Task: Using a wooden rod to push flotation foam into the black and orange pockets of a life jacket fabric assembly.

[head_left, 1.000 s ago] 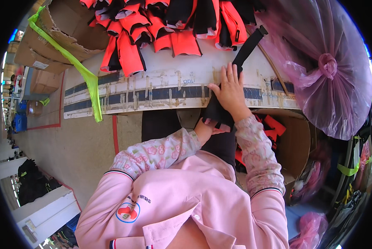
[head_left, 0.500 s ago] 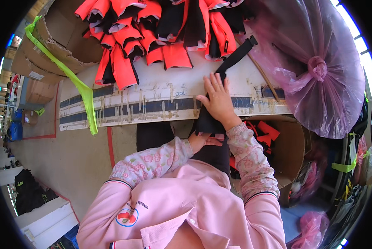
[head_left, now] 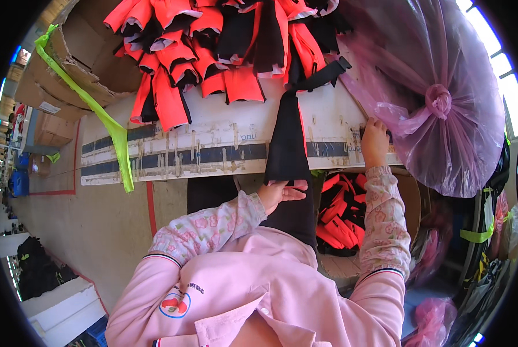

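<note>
A black fabric tube piece [head_left: 286, 144] with thin orange edging lies lengthwise across the table's front edge, flared toward me. From its far end a black strap with a buckle [head_left: 322, 76] runs off to the right. My left hand [head_left: 277, 197] is under the near end, fingers partly hidden, gripping the hem. At the table's right side my right hand [head_left: 375, 143] has its fingers curled around the near end of a thin wooden stick [head_left: 354, 95], beside the pink plastic bag.
Orange-and-black fabric pieces [head_left: 244, 84] are heaped at the table's [head_left: 212, 124] back. A knotted pink plastic bag [head_left: 439, 102] bulges at right. Below sits a carton [head_left: 406, 202] of orange pieces [head_left: 342, 222]. A neon-yellow strip [head_left: 120, 141] hangs at left near a torn carton [head_left: 97, 55].
My right hand has left the black piece and moved right to the stick. My left hand stays at the near end. The strap's buckle end has shifted slightly left and nearer.
</note>
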`<action>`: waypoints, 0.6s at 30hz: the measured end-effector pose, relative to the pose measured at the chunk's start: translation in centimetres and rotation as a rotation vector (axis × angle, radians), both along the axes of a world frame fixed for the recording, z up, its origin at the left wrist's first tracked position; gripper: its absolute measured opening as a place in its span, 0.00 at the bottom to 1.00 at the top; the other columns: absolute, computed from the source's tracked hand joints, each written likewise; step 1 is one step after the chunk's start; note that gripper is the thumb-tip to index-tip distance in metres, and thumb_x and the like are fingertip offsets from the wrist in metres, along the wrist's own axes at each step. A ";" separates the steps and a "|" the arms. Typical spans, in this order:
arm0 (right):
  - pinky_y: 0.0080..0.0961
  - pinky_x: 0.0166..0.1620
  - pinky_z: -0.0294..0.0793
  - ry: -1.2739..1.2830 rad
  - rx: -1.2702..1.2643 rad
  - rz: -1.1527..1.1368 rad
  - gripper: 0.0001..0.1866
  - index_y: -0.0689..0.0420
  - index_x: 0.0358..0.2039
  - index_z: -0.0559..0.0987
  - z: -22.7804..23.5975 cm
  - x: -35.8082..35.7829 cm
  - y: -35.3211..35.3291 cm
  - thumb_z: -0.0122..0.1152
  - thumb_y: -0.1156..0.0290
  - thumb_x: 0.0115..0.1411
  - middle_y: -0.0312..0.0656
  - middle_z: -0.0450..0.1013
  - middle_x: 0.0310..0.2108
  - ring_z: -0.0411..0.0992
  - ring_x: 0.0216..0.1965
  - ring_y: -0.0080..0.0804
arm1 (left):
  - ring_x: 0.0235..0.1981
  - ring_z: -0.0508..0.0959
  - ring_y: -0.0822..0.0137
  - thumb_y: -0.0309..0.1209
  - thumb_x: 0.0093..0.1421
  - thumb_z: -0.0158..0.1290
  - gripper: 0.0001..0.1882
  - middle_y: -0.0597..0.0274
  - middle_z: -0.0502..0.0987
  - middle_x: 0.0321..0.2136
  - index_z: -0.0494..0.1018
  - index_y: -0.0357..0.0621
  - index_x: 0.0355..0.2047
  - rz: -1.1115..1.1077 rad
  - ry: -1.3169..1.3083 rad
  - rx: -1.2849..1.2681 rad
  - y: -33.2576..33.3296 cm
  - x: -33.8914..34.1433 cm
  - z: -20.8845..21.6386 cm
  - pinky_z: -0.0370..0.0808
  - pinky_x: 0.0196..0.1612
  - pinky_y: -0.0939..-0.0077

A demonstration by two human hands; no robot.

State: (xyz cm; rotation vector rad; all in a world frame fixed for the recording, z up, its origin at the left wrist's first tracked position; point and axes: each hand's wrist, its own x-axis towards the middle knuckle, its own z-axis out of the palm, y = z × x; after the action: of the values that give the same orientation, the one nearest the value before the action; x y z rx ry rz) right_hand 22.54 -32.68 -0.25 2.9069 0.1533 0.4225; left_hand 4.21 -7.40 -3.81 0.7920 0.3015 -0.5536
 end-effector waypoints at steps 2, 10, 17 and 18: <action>0.35 0.35 0.75 -0.022 -0.026 0.042 0.07 0.58 0.34 0.70 -0.4 0.1 -0.9 0.49 0.75 0.53 0.44 0.70 0.34 0.70 0.41 0.41 | 0.35 0.78 0.56 0.36 0.64 0.39 0.16 0.47 0.73 0.41 0.66 0.39 0.48 -0.010 0.017 0.017 -0.1 0.2 0.4 0.75 0.44 0.59; 0.27 0.21 0.68 0.326 0.804 0.031 0.06 0.59 0.35 0.68 2.1 -8.9 -2.7 0.45 0.72 0.61 0.42 0.70 0.18 0.69 0.18 0.30 | 0.35 0.78 0.58 0.38 0.65 0.39 0.17 0.49 0.73 0.42 0.65 0.40 0.48 -0.030 -0.011 0.061 0.2 0.5 0.8 0.76 0.42 0.61; 0.11 0.15 0.59 0.819 1.342 -0.068 0.07 0.60 0.38 0.70 5.8 -30.4 -4.3 0.45 0.74 0.62 0.32 0.68 0.16 0.60 0.13 0.12 | 0.36 0.78 0.59 0.37 0.66 0.37 0.17 0.50 0.73 0.42 0.65 0.40 0.47 -0.083 -0.014 0.122 0.1 0.4 1.2 0.77 0.42 0.63; 0.11 0.15 0.59 0.899 1.364 -0.150 0.07 0.60 0.39 0.70 5.3 -32.6 -4.7 0.46 0.73 0.62 0.33 0.68 0.16 0.60 0.12 0.12 | 0.36 0.78 0.59 0.37 0.66 0.37 0.17 0.50 0.73 0.42 0.65 0.40 0.47 -0.084 -0.017 0.116 -0.1 0.5 1.1 0.77 0.42 0.63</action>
State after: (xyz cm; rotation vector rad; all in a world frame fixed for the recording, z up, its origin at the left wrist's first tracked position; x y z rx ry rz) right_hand -10.11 -37.34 5.05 4.0358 -0.3942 -1.3850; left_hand 4.68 -7.51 -2.72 0.9246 0.2879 -0.6119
